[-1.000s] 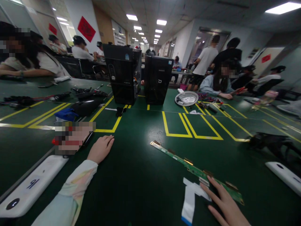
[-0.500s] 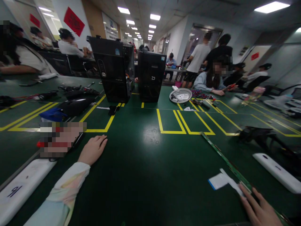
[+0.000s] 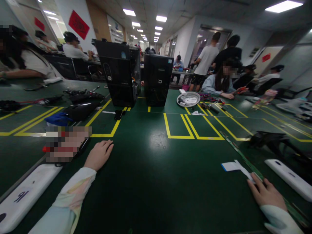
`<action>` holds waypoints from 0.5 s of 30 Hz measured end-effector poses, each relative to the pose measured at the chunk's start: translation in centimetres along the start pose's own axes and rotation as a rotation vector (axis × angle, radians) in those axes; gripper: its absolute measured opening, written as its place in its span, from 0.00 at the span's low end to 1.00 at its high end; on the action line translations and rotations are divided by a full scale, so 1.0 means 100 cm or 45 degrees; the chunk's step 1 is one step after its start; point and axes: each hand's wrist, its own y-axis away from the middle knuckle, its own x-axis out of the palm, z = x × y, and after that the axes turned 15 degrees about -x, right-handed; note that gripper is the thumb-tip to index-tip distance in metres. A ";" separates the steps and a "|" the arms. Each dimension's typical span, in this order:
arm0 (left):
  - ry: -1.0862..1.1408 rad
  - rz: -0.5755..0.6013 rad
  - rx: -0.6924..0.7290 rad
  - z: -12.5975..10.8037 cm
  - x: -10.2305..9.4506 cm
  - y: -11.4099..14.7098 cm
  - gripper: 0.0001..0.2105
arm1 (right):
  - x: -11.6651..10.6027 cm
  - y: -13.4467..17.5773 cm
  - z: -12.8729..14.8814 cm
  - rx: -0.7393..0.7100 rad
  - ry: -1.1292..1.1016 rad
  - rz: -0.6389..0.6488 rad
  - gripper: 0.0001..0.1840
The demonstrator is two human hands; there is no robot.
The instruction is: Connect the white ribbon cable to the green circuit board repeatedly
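Green, long and narrow, the circuit board (image 3: 243, 157) slants across the right side of the worktop (image 3: 151, 182), its far end by a corner of the yellow tape (image 3: 209, 138) and its near end running past your wrist toward the lower right. A white ribbon cable (image 3: 231, 166) with a blue end leads from your fingers out to the board's left.

The step in hand, as far as you can judge it, is positioning or steadying this board with one hand. The next move seems to call for care with the cable: keep it free of your palm, and take no strain on it whether you shift the board or let it go.

Your right hand (image 3: 269, 193) lies palm down over the board, fingers forward, touching it and the inner end of the cable. Your thumb is not clearly visible, so you cannot tell whether that grip is closed around the board or merely resting on it. Nor can you tell whether the board sits flat or slightly raised.

Your left hand (image 3: 98, 155) rests on the other side, well apart from the board, its grip loosely unfolded with nothing in it. Just beside it lies a pixelated item (image 3: 69, 144), too masked to name; a white elongated casing (image 3: 26, 195) lies nearer to you, left of your sleeve.
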 end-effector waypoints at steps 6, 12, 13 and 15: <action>-0.008 0.005 0.001 0.000 0.001 0.000 0.27 | -0.011 -0.031 0.011 0.213 -0.095 0.115 0.43; -0.012 0.011 -0.011 -0.002 -0.001 0.001 0.27 | -0.023 -0.038 0.022 0.294 -0.097 0.161 0.41; -0.012 0.013 -0.010 -0.002 -0.002 0.001 0.27 | -0.025 -0.038 0.023 0.302 -0.103 0.176 0.41; -0.010 0.023 -0.020 -0.004 -0.004 0.002 0.27 | -0.029 -0.037 0.026 0.311 -0.116 0.210 0.42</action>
